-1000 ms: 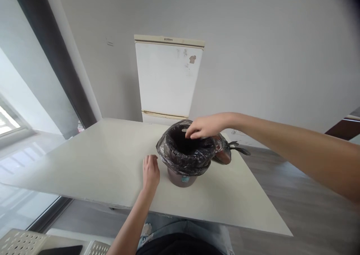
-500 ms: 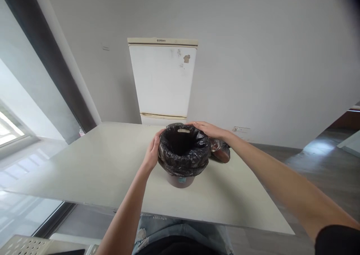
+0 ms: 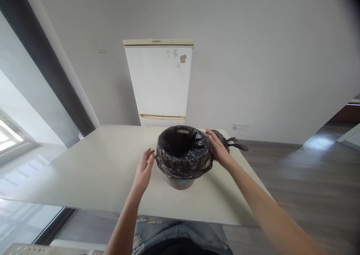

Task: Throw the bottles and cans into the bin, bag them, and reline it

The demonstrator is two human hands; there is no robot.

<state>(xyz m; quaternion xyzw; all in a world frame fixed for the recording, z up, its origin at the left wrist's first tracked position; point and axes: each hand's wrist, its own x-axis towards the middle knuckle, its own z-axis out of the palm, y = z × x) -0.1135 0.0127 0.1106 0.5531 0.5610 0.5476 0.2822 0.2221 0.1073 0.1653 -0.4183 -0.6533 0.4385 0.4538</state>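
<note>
A small trash can [image 3: 180,183] stands upright on the table, its brownish base showing below a black garbage bag [image 3: 182,168]. The bag lines the inside and is folded down over the rim, with a handle slot at the back. My left hand [image 3: 144,170] is just left of the bag, fingers apart, with nothing in it. On the other side, my right hand [image 3: 218,146] lies along the bag's right edge with its fingers extended. Behind that hand sits a knotted black bag [image 3: 225,138], partly hidden by it, its tied ends pointing right.
The pale table [image 3: 112,172] extends far to the left; its right edge is near the knotted bag. A white refrigerator [image 3: 160,82] stands against the grey wall beyond. At the lower left is a perforated plastic item [image 3: 28,249].
My left hand has come off the bag's left side and dropped lower. My right hand has moved from the back rim to the right side. The knotted bag's tied ends now show.
</note>
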